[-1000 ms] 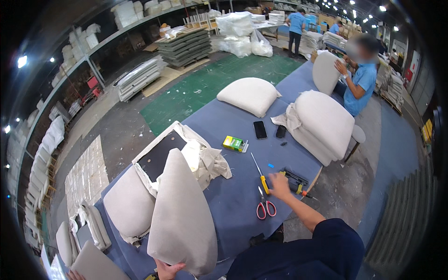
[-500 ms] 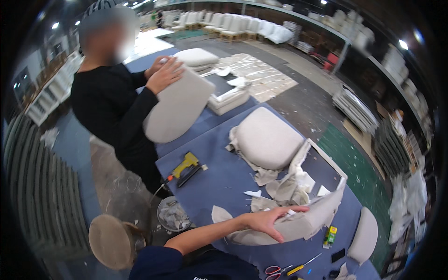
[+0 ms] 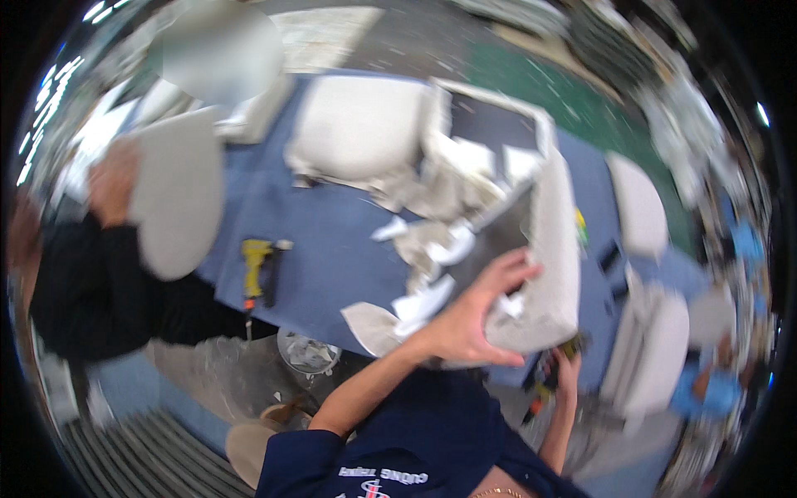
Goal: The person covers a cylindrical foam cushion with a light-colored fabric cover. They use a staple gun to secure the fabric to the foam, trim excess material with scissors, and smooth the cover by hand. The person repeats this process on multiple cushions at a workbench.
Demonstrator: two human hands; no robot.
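Observation:
My left hand grips the near corner of a cream-upholstered frame, thumb and fingers spread across its padded edge. A scrap of white padding shows by the fingers. The frame is open in the middle, with a dark panel inside and loose cloth and white pieces along its left side. Right of my body, my right hand is closed on a staple gun with an orange hose fitting, held low beside the frame; motion blurs it.
A yellow staple gun lies on the blue table. A cream cushion sits behind it. A co-worker's hand holds a padded panel at left. A scrap bucket stands below the edge; more padded pieces lie right.
My view has swung right and down. My right hand has come into sight with a staple gun. My left hand has stayed on the frame, which now stands tilted higher.

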